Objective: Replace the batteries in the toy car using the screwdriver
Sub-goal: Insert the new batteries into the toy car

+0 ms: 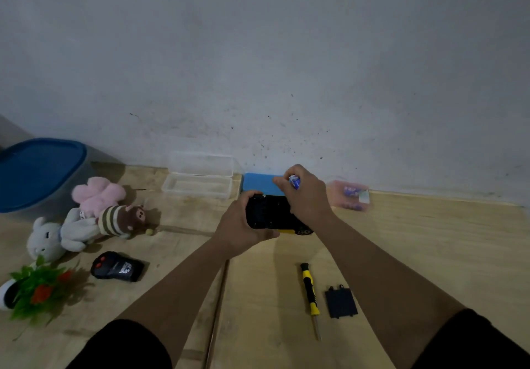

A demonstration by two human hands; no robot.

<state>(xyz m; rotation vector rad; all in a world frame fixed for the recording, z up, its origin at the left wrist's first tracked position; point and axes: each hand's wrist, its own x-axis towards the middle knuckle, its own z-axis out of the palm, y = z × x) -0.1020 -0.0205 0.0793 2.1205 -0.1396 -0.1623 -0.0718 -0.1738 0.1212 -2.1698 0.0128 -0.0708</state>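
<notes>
My left hand (242, 225) grips the toy car (272, 213), held upside down above the floor with its black underside up and a yellow body edge and a wheel showing at the lower right. My right hand (304, 193) hovers over the car's far end and pinches a blue-and-white battery (294, 181) between its fingers. The yellow-and-black screwdriver (310, 294) lies on the wooden floor in front of me, tip toward me. Right beside it lies the black battery cover (341, 302). A clear pink packet of batteries (351, 194) rests by the wall.
A blue box (259, 183) and an open clear plastic case (199, 180) sit against the wall. Plush toys (94, 216), a black remote control (117, 266), a plastic plant (40, 288) and a blue-lidded tub (40, 170) occupy the left.
</notes>
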